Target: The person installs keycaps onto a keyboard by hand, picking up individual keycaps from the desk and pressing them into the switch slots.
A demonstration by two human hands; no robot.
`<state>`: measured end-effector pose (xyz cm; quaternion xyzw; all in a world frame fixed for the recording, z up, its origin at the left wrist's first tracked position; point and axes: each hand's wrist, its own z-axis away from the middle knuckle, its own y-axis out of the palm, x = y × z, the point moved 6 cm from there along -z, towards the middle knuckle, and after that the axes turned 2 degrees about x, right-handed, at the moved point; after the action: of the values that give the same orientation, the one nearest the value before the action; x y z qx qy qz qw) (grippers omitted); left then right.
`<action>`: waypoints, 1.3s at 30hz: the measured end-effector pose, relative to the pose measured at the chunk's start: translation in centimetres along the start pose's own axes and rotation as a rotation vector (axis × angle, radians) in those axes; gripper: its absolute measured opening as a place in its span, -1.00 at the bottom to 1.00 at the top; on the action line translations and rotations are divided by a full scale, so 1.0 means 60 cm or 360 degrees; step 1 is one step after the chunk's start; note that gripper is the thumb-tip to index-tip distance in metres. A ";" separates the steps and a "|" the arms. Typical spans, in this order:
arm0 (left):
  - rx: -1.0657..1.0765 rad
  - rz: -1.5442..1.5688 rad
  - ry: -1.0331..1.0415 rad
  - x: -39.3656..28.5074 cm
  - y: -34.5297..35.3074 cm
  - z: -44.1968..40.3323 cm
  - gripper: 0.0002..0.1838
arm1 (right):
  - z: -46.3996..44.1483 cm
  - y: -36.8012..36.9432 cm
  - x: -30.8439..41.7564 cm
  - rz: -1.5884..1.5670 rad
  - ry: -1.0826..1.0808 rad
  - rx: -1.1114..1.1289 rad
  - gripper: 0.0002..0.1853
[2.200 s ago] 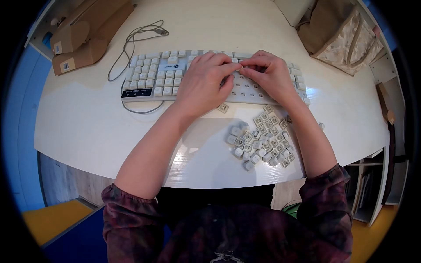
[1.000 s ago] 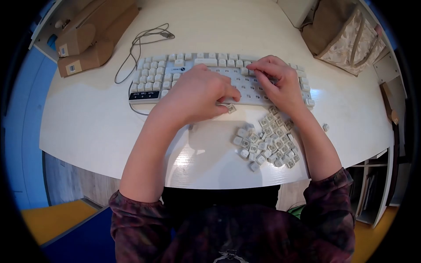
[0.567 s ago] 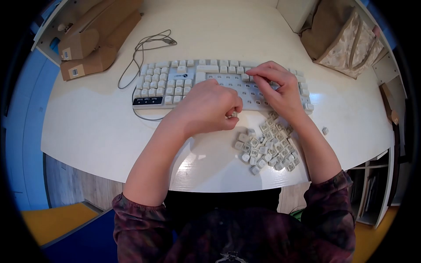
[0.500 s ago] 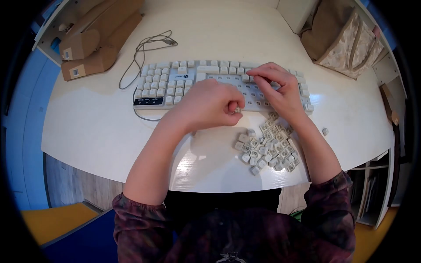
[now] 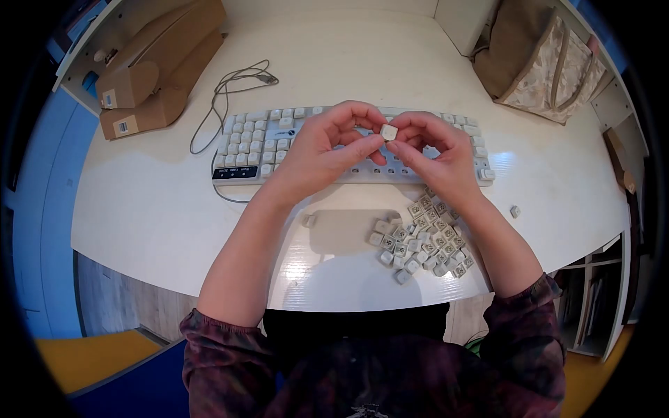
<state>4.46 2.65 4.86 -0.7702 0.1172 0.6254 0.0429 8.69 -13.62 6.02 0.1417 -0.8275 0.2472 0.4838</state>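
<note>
A white keycap [image 5: 389,132] is pinched between the fingertips of both hands, its top facing up. My left hand [image 5: 333,143] meets it from the left with thumb and forefinger. From the right, the thumb and forefinger of my right hand [image 5: 435,153] also touch it. Beneath both hands lies a white keyboard [image 5: 240,176], its key legends upside down from here. Caps sit on its left part and right edge, while bare switch sockets show in the middle; the hands hide part of it. A pile of loose keycaps [image 5: 421,240] lies in front of it, many bottom up.
Single keycaps lie apart at the left [image 5: 309,221] and right [image 5: 515,211]. A coiled cable [image 5: 226,87] runs behind the keyboard. Brown cardboard [image 5: 164,70] stands at back left, a patterned bag [image 5: 550,66] at back right. The desk's front edge [image 5: 376,308] is near my body.
My left hand has risen from the keyboard's near edge with a keycap. My right hand has come off the keys, and both hands now meet at the cap.
</note>
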 end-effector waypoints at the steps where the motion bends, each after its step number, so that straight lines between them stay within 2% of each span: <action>1: 0.0010 0.0000 0.0006 0.000 0.000 0.000 -0.71 | 0.001 0.000 0.004 0.0051 -0.0049 -0.0025 -0.75; 17: 0.0029 -0.0049 0.0075 -0.012 0.003 0.003 -0.72 | 0.006 -0.003 0.019 0.0273 -0.0354 -0.0129 -0.74; 39: -0.0082 -0.0185 0.0112 -0.004 -0.004 0.001 -0.72 | 0.006 -0.004 0.014 0.0346 -0.0402 -0.0106 -0.74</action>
<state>4.43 2.91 5.09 -0.7982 0.0575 0.5971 0.0551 8.12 -14.00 6.67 0.0651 -0.9000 0.2506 0.3506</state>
